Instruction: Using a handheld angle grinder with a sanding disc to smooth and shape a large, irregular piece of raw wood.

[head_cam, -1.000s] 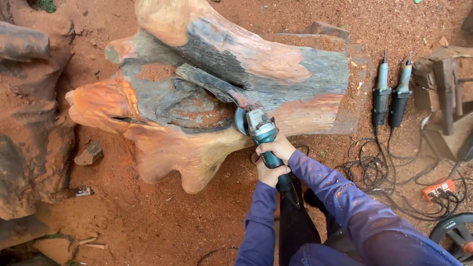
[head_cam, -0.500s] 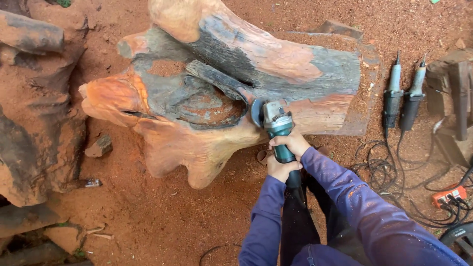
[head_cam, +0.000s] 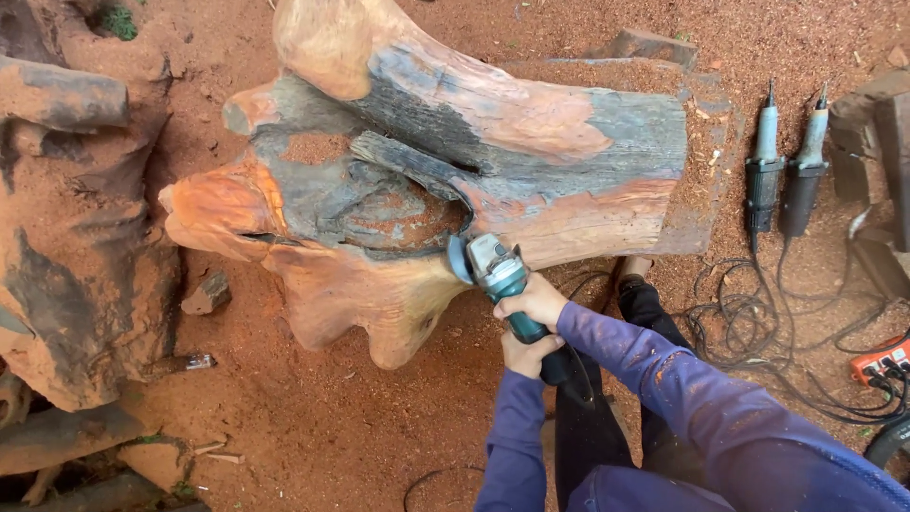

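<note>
A large reddish and grey weathered tree stump (head_cam: 531,142) lies on red, sawdust-covered ground. Both my hands hold a teal angle grinder (head_cam: 495,272). Its disc touches the stump's lower edge, just below a dark hollow. My right hand (head_cam: 534,301) grips the grinder's body near the head. My left hand (head_cam: 526,356) is wrapped round the rear handle just behind it. Both arms are in purple sleeves, and my dark trouser legs and one foot show below the stump.
Two slim electric grinders (head_cam: 764,180) (head_cam: 806,175) lie side by side to the stump's right, above tangled black cables (head_cam: 758,322). An orange power strip (head_cam: 883,358) sits at the right edge. Another big root piece (head_cam: 76,237) fills the left, with a small stone (head_cam: 205,294) beside it.
The grinder and both hands have shifted a little left and down along the stump's lower edge. The view has also moved slightly.
</note>
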